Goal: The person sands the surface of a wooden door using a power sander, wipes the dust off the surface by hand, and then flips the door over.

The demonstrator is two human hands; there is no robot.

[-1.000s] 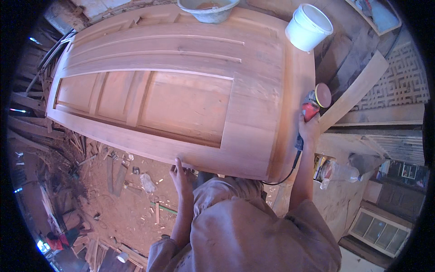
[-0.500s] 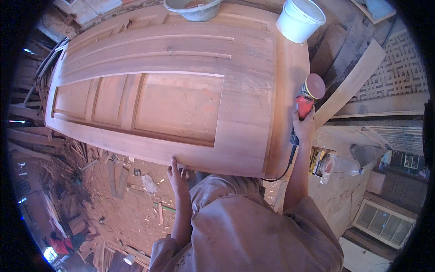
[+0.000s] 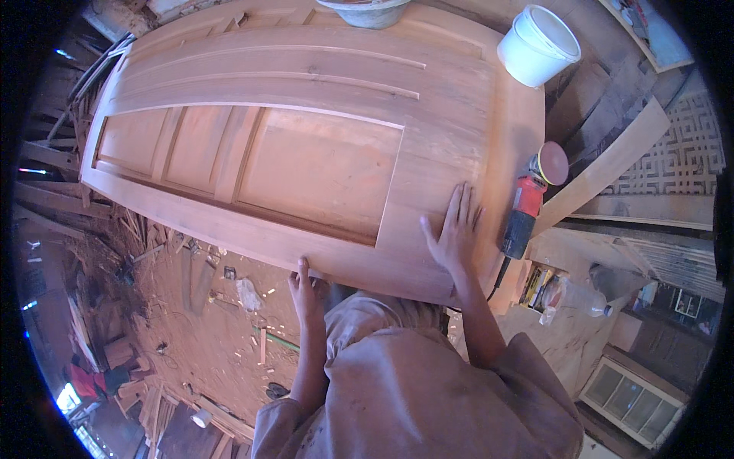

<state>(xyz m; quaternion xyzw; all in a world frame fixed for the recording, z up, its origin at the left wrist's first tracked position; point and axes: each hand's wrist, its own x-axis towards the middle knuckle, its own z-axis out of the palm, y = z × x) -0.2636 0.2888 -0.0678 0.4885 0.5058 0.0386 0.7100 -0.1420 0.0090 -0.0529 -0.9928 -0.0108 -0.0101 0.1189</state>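
Note:
My right hand (image 3: 457, 233) lies flat, fingers spread, on the bare end of a panelled wooden door (image 3: 423, 176). Nothing is in it. To its right, an angle grinder (image 3: 526, 200) with a red-and-black body and a round sanding disc (image 3: 553, 163) rests on the wood, disc facing up. Its cord runs down past the door's near corner. My left hand (image 3: 307, 294) rests against the door's near edge, one finger stretched over the top and the others partly hidden. The door lies flat, with recessed panels (image 3: 321, 168) on its left and middle parts.
A white bucket (image 3: 535, 47) stands at the far right corner and a grey basin (image 3: 367, 14) at the far edge. Planks (image 3: 612, 164) lean at the right, near a clear plastic bottle (image 3: 585, 298). Wood scraps and shavings litter the floor (image 3: 206, 321).
My right hand has let go of the grinder, leaving it lying at the right, and has moved left onto the door. My left hand stays at the near edge. The view has shifted slightly.

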